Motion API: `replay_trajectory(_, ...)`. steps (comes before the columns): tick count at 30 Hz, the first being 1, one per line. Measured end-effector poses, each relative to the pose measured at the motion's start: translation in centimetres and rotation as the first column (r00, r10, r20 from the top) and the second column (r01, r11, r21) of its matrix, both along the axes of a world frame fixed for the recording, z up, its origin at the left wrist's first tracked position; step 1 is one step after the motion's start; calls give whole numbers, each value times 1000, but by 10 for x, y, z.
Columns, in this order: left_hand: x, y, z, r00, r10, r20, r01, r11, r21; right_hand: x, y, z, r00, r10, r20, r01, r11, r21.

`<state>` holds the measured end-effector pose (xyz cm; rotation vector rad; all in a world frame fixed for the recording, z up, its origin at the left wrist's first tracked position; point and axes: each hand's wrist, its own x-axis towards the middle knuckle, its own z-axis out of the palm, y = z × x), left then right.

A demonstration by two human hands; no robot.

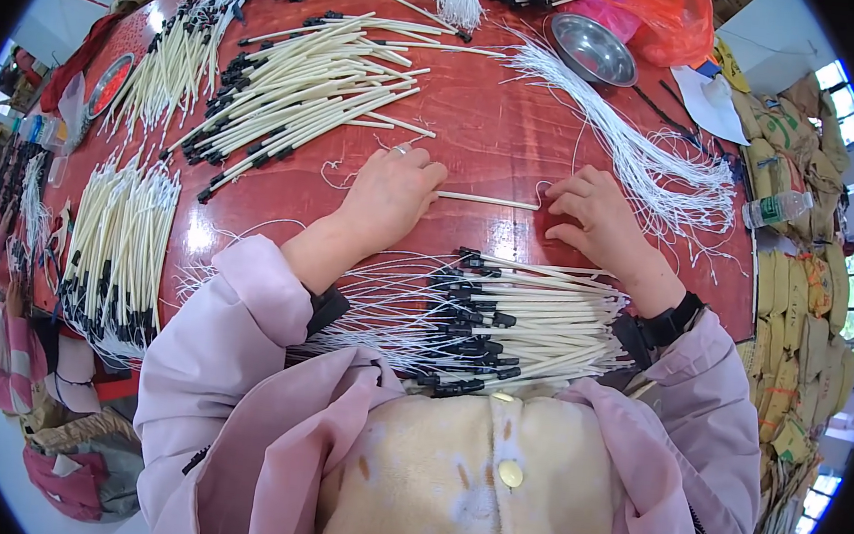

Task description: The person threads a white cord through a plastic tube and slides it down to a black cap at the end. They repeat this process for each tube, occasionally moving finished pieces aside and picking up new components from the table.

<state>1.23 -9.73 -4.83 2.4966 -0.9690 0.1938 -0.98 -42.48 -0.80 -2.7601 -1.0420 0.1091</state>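
A thin cream-coloured stick [492, 201] lies level over the red table, its left end under my left hand [393, 192]. The fingers of that hand are closed on it. Thin white string curls out to the left of this hand. At the stick's right end, my right hand [601, 221] is held with curved fingers apart. A small loop of white string [541, 189] shows by its fingertips; whether they touch it I cannot tell. Close to my body lies a bundle of cream sticks [554, 312] with black end pieces and long white strings trailing left.
Beyond my left hand is a large pile of cream sticks [311, 82] with black pieces. More bundles [121, 233] lie at the left. A hank of white strings [646, 159] and a metal bowl [593, 49] are at the far right. A plastic bottle [778, 209] is by the right edge.
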Motion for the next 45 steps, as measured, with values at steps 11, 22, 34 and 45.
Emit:
replay_trajectory(11, -2, 0, -2, 1000, 24, -12, -24, 999, -20, 17, 8, -9, 987, -52, 154, 26, 985, 168)
replay_trajectory(22, -4, -1, 0, 999, 34, -24, -35, 999, -19, -4, 1, -4, 986, -120, 113, 110, 989, 95)
replay_trajectory(34, -1, -5, -3, 1000, 7, 2, -7, 999, -33, -28, -13, -13, 997, -10, 80, 3, 996, 86)
replay_trajectory(45, 13, -3, -4, 999, 5, 32, 2, 980, -199, -35, -1, 0, 986, 16, 164, -44, 985, 169)
